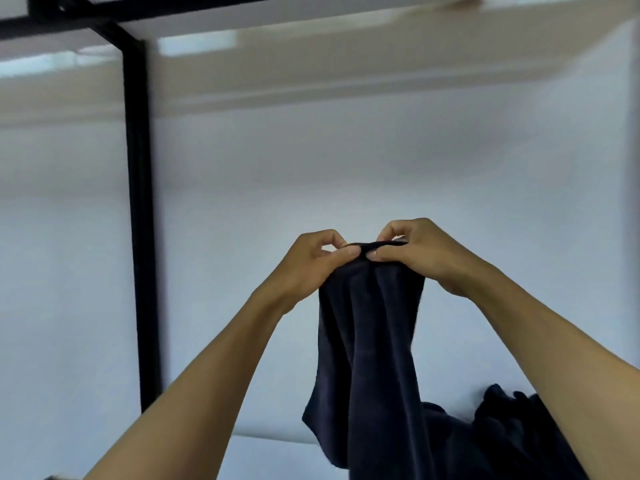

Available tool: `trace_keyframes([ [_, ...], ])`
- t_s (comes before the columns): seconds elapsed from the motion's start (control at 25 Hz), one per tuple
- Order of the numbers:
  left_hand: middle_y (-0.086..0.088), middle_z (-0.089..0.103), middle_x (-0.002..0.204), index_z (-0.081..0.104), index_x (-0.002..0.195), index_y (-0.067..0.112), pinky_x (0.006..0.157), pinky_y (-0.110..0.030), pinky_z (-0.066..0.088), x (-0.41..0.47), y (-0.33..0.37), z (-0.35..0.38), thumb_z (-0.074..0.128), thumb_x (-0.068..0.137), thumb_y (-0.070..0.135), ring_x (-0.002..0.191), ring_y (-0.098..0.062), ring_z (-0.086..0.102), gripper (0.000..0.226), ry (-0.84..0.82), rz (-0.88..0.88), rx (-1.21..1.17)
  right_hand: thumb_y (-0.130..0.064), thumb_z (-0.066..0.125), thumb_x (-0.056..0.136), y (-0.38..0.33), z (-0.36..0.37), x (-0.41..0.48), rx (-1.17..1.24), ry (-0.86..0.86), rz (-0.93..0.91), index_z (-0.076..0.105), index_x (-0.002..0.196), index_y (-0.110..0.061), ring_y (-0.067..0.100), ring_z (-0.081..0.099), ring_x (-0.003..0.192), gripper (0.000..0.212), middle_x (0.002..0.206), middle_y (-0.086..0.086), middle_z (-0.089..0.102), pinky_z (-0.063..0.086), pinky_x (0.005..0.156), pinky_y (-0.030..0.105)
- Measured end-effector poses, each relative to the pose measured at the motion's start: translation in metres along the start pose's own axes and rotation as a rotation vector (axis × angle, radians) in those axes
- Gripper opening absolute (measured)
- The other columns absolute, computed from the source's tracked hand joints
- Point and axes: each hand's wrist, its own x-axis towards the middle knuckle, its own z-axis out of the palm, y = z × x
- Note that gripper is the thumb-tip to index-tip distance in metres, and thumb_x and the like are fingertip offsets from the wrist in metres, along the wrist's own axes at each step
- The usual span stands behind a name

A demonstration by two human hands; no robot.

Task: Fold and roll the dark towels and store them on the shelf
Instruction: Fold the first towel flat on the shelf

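A dark navy towel point(370, 341) hangs in long folds in front of me, held up by its top edge. My left hand point(311, 261) pinches that edge between thumb and fingers on the left. My right hand point(415, 251) pinches the same edge right beside it, the two thumbs almost touching. Behind my right forearm, at the lower right, a pile of more dark towels point(498, 431) lies crumpled on a white surface point(277, 455).
A black metal shelf frame stands at the left, with an upright post point(140, 220) and top bars point(207, 8). A pale wall fills the background.
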Motion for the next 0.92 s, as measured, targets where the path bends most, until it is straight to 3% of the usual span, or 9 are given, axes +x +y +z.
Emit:
trace_keyframes([
  [0.12,-0.004,0.067,0.070,0.067,0.081,0.013,0.060,-0.023,0.049,-0.022,-0.041,-0.047,0.068,0.082,0.018,0.065,-0.014,0.062,0.005,-0.177,-0.117,0.297,-0.028,0.076,0.077,-0.010,0.025,0.006,-0.091,0.164,0.001,0.070,0.076,-0.021,0.016,0.065,0.078,0.010,0.086,0.000,0.071,0.047,0.067,0.027],
  [0.24,0.001,0.054,0.060,0.061,0.067,0.003,0.056,-0.024,0.042,-0.043,-0.098,-0.097,0.062,0.083,0.012,0.059,-0.016,0.052,0.018,-0.289,-0.336,0.559,-0.026,0.077,0.077,-0.010,0.039,0.008,-0.107,0.269,0.038,0.071,0.076,-0.023,0.016,0.064,0.083,0.006,0.087,-0.002,0.070,0.047,0.069,0.027],
  [0.32,0.001,0.055,0.064,0.062,0.071,0.004,0.061,-0.027,0.044,-0.054,-0.125,-0.126,0.061,0.089,0.021,0.061,-0.016,0.053,0.024,-0.116,-0.364,0.564,-0.028,0.076,0.078,0.003,0.043,0.006,-0.193,0.287,0.140,0.071,0.077,-0.022,0.018,0.063,0.087,0.008,0.090,-0.001,0.070,0.045,0.070,0.028],
  [0.4,0.004,0.058,0.065,0.062,0.070,0.013,0.060,-0.025,0.042,-0.057,-0.129,-0.140,0.061,0.091,0.031,0.063,-0.014,0.053,0.027,0.179,-0.259,0.442,-0.032,0.076,0.078,0.015,0.048,0.005,-0.489,0.228,0.243,0.068,0.078,-0.027,0.020,0.060,0.090,0.009,0.098,0.001,0.070,0.042,0.074,0.028],
  [0.48,0.007,0.063,0.067,0.066,0.071,0.020,0.060,-0.021,0.044,-0.053,-0.112,-0.140,0.066,0.087,0.033,0.064,-0.010,0.058,0.021,0.295,-0.115,0.285,-0.034,0.078,0.076,0.010,0.070,0.009,-0.604,0.100,0.187,0.066,0.087,-0.034,0.015,0.058,0.088,0.016,0.106,0.000,0.068,0.040,0.074,0.025],
  [0.56,0.007,0.069,0.072,0.069,0.074,0.025,0.064,-0.018,0.049,-0.044,-0.087,-0.125,0.073,0.080,0.028,0.070,-0.007,0.064,0.008,0.143,-0.021,0.262,-0.035,0.081,0.075,-0.014,0.105,0.012,-0.343,-0.062,0.018,0.061,0.111,-0.035,0.005,0.059,0.095,0.041,0.109,-0.011,0.063,0.043,0.077,0.021],
  [0.64,0.007,0.070,0.072,0.069,0.077,0.026,0.066,-0.019,0.050,-0.036,-0.074,-0.109,0.077,0.073,0.020,0.068,-0.006,0.064,0.011,0.014,0.021,0.316,-0.032,0.081,0.074,-0.034,0.141,0.019,-0.162,-0.173,-0.067,0.055,0.122,-0.036,0.002,0.061,0.095,0.055,0.104,-0.014,0.062,0.047,0.080,0.021],
  [0.8,0.000,0.066,0.074,0.067,0.083,0.017,0.060,-0.022,0.048,-0.027,-0.087,-0.134,0.083,0.067,0.015,0.067,-0.011,0.062,0.023,0.048,-0.135,0.355,-0.022,0.071,0.081,-0.024,0.152,0.036,-0.242,-0.121,-0.056,0.070,0.090,-0.025,0.011,0.063,0.078,0.010,0.087,-0.006,0.067,0.053,0.078,0.036],
  [0.92,-0.010,0.070,0.076,0.070,0.077,0.005,0.079,-0.041,0.059,-0.031,-0.098,-0.138,0.080,0.070,0.006,0.076,-0.021,0.068,0.012,0.036,-0.184,0.141,-0.027,0.075,0.081,-0.014,0.147,0.033,0.013,-0.208,0.031,0.068,0.097,-0.026,0.013,0.067,0.085,0.018,0.096,-0.002,0.067,0.056,0.082,0.039],
])
